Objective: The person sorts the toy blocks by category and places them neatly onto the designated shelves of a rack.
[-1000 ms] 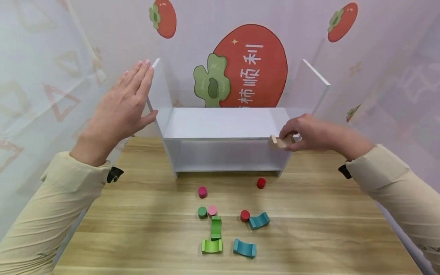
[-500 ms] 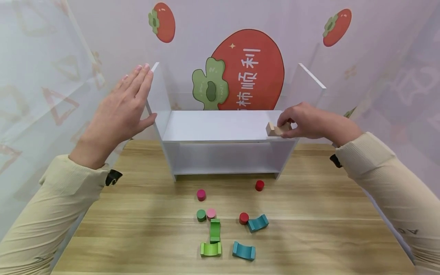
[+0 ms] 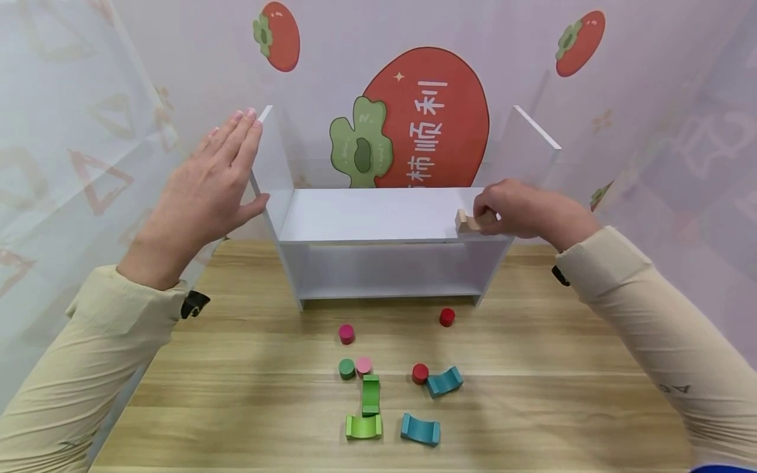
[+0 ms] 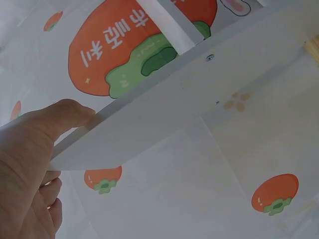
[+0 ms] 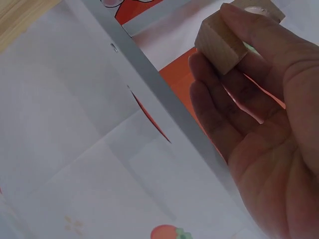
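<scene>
My right hand (image 3: 511, 209) pinches an unpainted wooden block with a curved hollow (image 3: 469, 221) between thumb and fingers. It is low over the right end of the upper board of a white shelf (image 3: 367, 217). In the right wrist view the block's end (image 5: 224, 45) sticks out past the thumb, and fingers cover part of it. My left hand (image 3: 209, 177) rests along the shelf's left side panel (image 3: 276, 157), fingers straight. In the left wrist view the thumb (image 4: 75, 115) lies at the panel's front edge.
On the wooden table (image 3: 236, 394) before the shelf lie a magenta cylinder (image 3: 346, 334), a green cylinder (image 3: 347, 369), a pink cylinder (image 3: 363, 366), two red cylinders (image 3: 420, 374), two green curved blocks (image 3: 363, 427) and two blue curved blocks (image 3: 420, 430). The right side panel (image 3: 526, 151) rises beside my right hand.
My right hand has brought the wooden block from in front of the upper board's right end back over the board and slightly left. My left hand stays at the left panel.
</scene>
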`<move>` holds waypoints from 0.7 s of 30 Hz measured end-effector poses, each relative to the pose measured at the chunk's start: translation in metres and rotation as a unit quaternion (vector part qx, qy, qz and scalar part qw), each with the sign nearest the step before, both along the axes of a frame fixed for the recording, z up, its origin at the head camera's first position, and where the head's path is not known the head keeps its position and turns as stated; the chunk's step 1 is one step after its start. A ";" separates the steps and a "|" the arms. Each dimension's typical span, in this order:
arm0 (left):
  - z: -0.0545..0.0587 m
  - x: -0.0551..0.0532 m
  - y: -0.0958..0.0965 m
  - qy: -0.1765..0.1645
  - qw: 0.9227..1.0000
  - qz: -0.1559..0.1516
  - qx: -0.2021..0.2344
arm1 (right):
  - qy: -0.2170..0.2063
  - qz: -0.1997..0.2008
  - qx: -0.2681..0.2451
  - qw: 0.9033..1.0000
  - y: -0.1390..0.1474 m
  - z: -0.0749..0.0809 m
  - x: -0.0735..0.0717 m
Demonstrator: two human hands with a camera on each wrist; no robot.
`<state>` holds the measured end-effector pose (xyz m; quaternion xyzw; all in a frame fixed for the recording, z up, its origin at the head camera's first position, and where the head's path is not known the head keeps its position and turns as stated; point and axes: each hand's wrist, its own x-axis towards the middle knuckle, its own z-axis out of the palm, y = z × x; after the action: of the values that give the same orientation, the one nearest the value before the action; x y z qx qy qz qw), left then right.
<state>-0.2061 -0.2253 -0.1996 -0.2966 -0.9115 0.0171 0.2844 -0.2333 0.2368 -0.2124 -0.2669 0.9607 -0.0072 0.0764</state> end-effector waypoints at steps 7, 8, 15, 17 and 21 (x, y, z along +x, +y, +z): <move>-0.001 -0.001 0.000 -0.002 1.000 -0.001 0.002 | 0.015 0.004 -0.004 1.000 -0.002 -0.005 -0.001; 0.000 -0.001 0.000 -0.003 1.000 -0.001 0.003 | 0.017 0.005 -0.003 1.000 -0.001 -0.005 -0.002; 0.001 -0.001 0.001 -0.006 1.000 0.000 0.003 | 0.009 -0.016 0.020 1.000 -0.003 -0.006 -0.005; 0.001 -0.001 0.001 -0.006 1.000 0.000 0.004 | 0.006 -0.021 0.025 0.999 -0.003 -0.006 -0.006; 0.002 -0.001 0.002 -0.007 1.000 0.000 0.004 | 0.007 -0.016 0.025 1.000 -0.002 -0.006 -0.005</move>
<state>-0.2074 -0.2237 -0.1979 -0.2961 -0.9134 0.0117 0.2792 -0.2382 0.2344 -0.2188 -0.2493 0.9652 0.0178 0.0765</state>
